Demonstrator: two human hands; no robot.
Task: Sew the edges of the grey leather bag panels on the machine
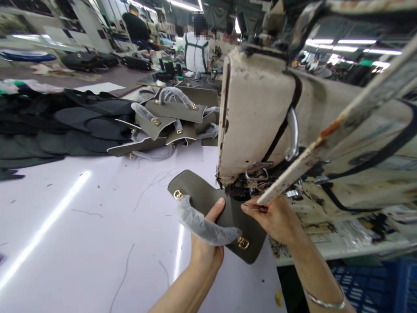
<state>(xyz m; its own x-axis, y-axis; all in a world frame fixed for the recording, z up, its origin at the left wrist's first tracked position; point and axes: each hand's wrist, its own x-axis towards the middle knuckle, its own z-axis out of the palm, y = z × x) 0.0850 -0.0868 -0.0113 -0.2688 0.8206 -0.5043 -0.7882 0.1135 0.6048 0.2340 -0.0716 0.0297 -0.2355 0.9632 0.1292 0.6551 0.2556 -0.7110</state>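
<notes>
An olive-grey handbag panel (195,184) lies under the head of a cream sewing machine (254,117), its upper edge at the presser foot area. A plastic-wrapped handle (205,226) arches over it, fixed by gold buckles at both ends. My left hand (208,243) reaches through beneath the handle and grips the panel, thumb on top. Beside the needle area, my right hand (276,219) is closed around a small dark-red tool (259,208) whose kind I cannot make out. Its fingertips are at the panel's right part. The machine hides the stitching point.
Several similar panels with wrapped handles (176,115) are heaped behind, next to a pile of black pieces (71,121). A rusty white bar (325,134) slants across the right. Loose threads lie on the white table (97,243). A blue crate (374,282) stands low right; people work behind.
</notes>
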